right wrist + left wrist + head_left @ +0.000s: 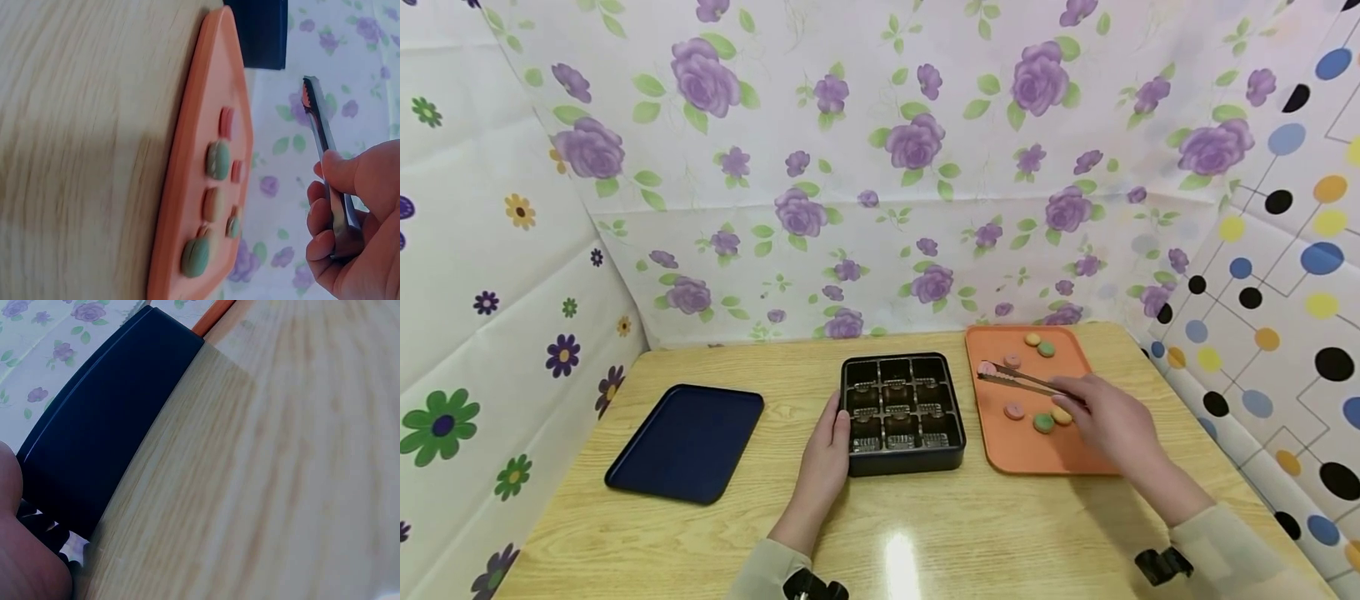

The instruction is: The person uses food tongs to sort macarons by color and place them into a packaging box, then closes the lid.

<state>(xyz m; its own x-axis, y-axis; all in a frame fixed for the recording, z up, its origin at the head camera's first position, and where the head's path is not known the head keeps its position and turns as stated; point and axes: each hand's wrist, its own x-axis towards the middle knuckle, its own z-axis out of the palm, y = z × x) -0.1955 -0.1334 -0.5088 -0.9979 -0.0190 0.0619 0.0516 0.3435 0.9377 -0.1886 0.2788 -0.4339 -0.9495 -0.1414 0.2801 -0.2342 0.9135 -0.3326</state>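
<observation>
My right hand (1112, 417) grips a pair of metal tongs (1028, 380) over the orange tray. A pink macaron (987, 369) sits between the tong tips, above the tray's left edge; in the right wrist view the tongs (324, 128) stand clear of the tray. My left hand (826, 450) rests against the left wall of a black box (906, 461), its thumb near the rim. Inside the box, a clear divided insert (898, 409) shows bare compartments. The left wrist view shows the box's front wall (112, 425) beside my thumb.
On the orange tray (1018, 454) lie several pink, green and yellow macarons, including a green macaron (1043, 422) and a pink macaron (1014, 411). A dark blue tray (688, 442) lies at the left of the wooden table (790, 367). Patterned cloths hang around the back and sides.
</observation>
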